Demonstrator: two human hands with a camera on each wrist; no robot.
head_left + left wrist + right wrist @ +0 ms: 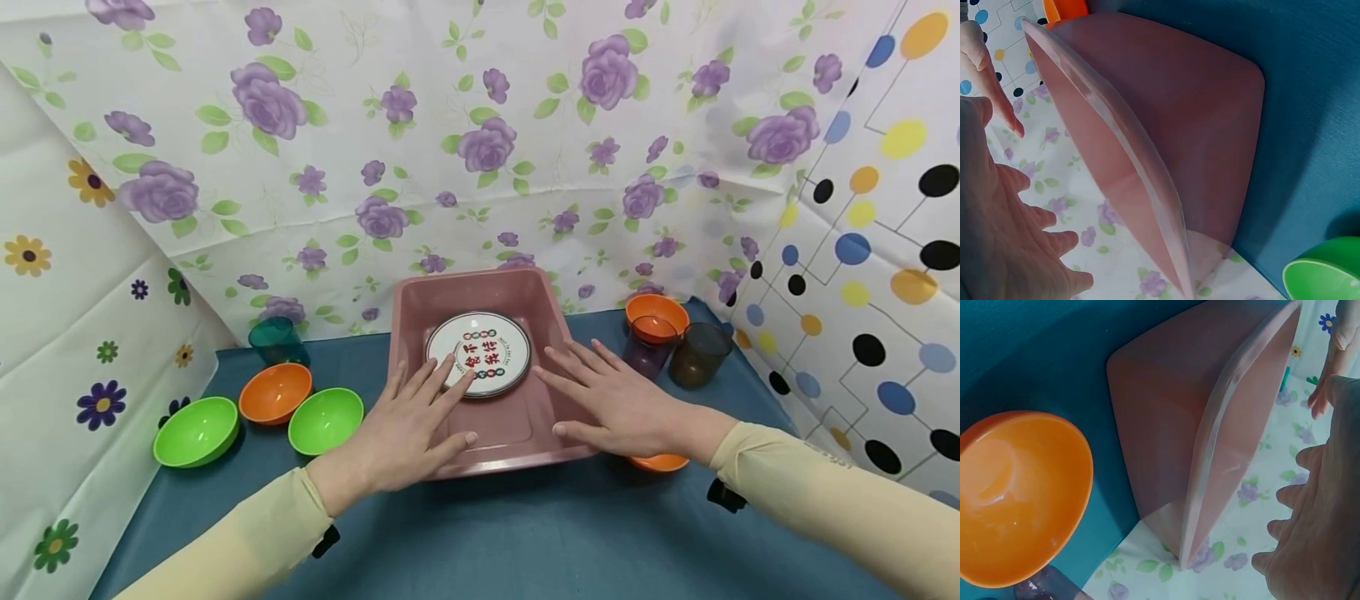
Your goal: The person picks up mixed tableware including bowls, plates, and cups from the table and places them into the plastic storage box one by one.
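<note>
A pink plastic basin [495, 433] stands mid-table against the back cloth. Inside it lies a round white plate [480, 350] with a dark rim and red characters. My left hand [401, 437] is spread palm down above the basin's left front side, its fingertips overlapping the plate's lower edge in the head view. Over the right side hovers my right hand [615, 400], fingers spread and straight, thumb toward the middle. Both wrist views show the left fingers [1063, 240] and right fingers [1288, 497] above the basin's rim, holding nothing.
Left of the basin sit green bowls [197, 432] [326, 421], an orange bowl [276, 393] and a teal cup [279, 340]. At right are an orange bowl [656, 315], a purple cup [647, 354] and a brown cup [699, 357]. Another orange bowl [1029, 494] lies under the right hand.
</note>
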